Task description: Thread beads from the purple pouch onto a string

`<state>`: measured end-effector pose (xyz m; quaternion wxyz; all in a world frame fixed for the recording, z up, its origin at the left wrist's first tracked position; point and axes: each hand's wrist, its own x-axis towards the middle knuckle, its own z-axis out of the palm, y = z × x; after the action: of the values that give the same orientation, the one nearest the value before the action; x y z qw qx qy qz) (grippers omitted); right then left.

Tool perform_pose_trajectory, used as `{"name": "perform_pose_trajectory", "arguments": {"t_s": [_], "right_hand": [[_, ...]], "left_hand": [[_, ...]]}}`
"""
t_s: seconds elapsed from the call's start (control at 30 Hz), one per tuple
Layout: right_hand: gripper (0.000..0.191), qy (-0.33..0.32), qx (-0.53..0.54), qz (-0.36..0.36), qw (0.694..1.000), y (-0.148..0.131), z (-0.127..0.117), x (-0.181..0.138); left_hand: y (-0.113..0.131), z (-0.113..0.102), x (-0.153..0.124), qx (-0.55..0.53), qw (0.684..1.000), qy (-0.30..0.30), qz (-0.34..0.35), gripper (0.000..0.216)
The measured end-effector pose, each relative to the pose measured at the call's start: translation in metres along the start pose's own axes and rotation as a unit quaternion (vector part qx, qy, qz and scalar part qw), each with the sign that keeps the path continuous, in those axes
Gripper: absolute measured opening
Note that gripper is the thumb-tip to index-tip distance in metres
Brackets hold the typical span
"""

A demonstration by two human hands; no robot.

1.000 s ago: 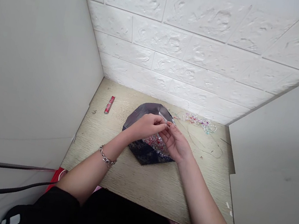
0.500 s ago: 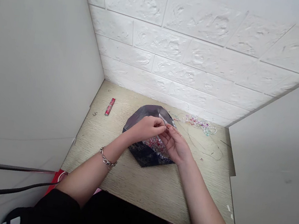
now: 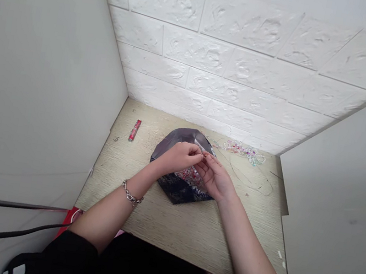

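Note:
Both hands meet above a dark, faceted open container [image 3: 177,191] that holds many small beads [image 3: 191,175] in red, pink and white. My left hand [image 3: 183,155], with a silver chain bracelet [image 3: 130,195] on its wrist, is pinched at the thumb and forefinger. Its fingertips touch those of my right hand [image 3: 213,174], also closed in a pinch, palm partly turned up. Whatever lies between the fingertips is too small to make out. A thin line [image 3: 249,180] curves over the table to the right of the hands.
Strung beads [image 3: 243,151] lie in a tangle at the back right. A red tube [image 3: 134,130] lies at the left, near small metallic bits [image 3: 116,139]. A white brick-patterned wall [image 3: 212,86] and side panels enclose the table [image 3: 168,232]. Black cables [image 3: 8,205] run at lower left.

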<state>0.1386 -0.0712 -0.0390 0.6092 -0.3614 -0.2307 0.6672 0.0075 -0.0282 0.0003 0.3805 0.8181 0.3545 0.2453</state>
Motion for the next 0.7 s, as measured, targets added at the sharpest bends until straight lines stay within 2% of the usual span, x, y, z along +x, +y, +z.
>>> {"name": "perform_pose_trajectory", "arguments": {"t_s": [0.4,0.7], "right_hand": [[0.011,-0.010,-0.016,-0.012,1.000,0.0009,0.0002,-0.0005],[0.012,0.007,-0.086,-0.095,0.992,0.0016,0.0018,-0.0002]], "left_hand": [[0.0000,0.0002,0.0003,-0.013,1.000,0.003,-0.011,0.025],[0.0001,-0.0044,0.0023,-0.031,0.999,-0.022,-0.028,0.031]]}}
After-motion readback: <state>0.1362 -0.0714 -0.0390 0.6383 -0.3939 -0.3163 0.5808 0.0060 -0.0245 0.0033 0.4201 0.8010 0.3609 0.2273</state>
